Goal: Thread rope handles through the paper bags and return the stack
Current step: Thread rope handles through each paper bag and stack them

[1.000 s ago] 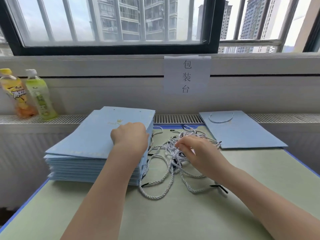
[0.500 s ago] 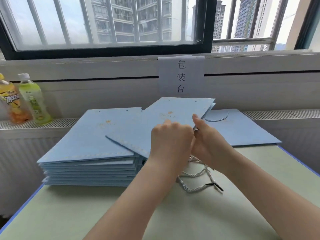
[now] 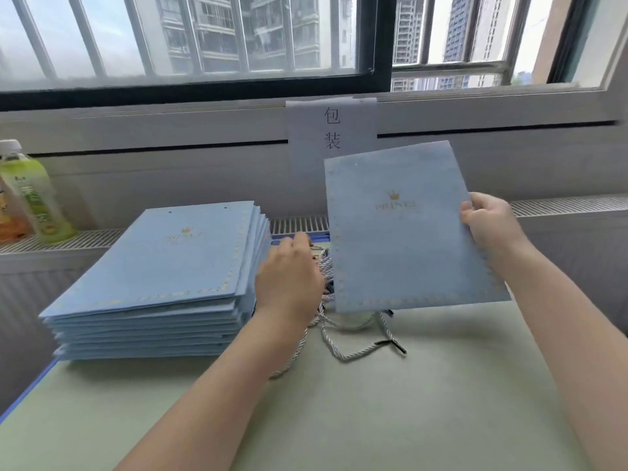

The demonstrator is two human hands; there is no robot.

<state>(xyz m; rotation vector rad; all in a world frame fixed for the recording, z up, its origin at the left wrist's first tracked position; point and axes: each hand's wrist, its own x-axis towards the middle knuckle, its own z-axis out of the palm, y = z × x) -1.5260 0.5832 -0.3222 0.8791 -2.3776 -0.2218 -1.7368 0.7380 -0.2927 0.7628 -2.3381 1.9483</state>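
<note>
The right hand (image 3: 489, 226) gripped one paper bag (image 3: 407, 232) upright by its edge. The left hand (image 3: 289, 277), fingers hidden, reached the rope handles (image 3: 343, 334) beside the stack (image 3: 163, 273); its grip could not be told.

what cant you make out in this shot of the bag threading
Head view only:
- Rope pile: mostly hidden behind the left hand and the held bag.
- Left hand's fingertips: turned away, grip unclear.
- Paper sign: lower part covered by the held bag.
- Orange bottle: cut off by the left edge.
</note>
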